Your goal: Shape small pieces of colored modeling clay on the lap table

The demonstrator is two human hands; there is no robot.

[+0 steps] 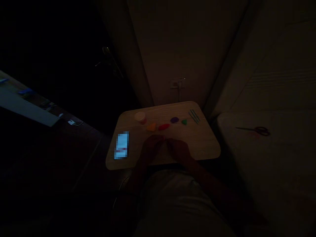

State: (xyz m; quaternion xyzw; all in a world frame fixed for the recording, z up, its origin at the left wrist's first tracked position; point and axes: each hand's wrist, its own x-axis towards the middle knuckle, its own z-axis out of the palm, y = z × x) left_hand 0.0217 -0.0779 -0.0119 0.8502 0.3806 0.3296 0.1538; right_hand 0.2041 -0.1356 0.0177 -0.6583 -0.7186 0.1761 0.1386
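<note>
In dim light, my left hand (152, 146) and my right hand (179, 148) meet fingertip to fingertip above the near part of a small wooden table (202, 148). Both have their fingers pinched together. A faint reddish bit shows between the fingertips, too dark and small to name. Just beyond the hands lie clay-like lumps: an orange one (151, 127), a long red one (164, 126), a purple oval (174, 120) and a small green one (184, 121). A lidded tub (140, 117) stands at the far left of them.
A lit phone (121, 145) lies at the table's left edge. Several thin sticks (194, 116) are at the back right corner. Scissors (259, 130) rest on a pale surface (278, 158) to the right. A wall socket (178, 83) with a plugged-in cable is behind the table.
</note>
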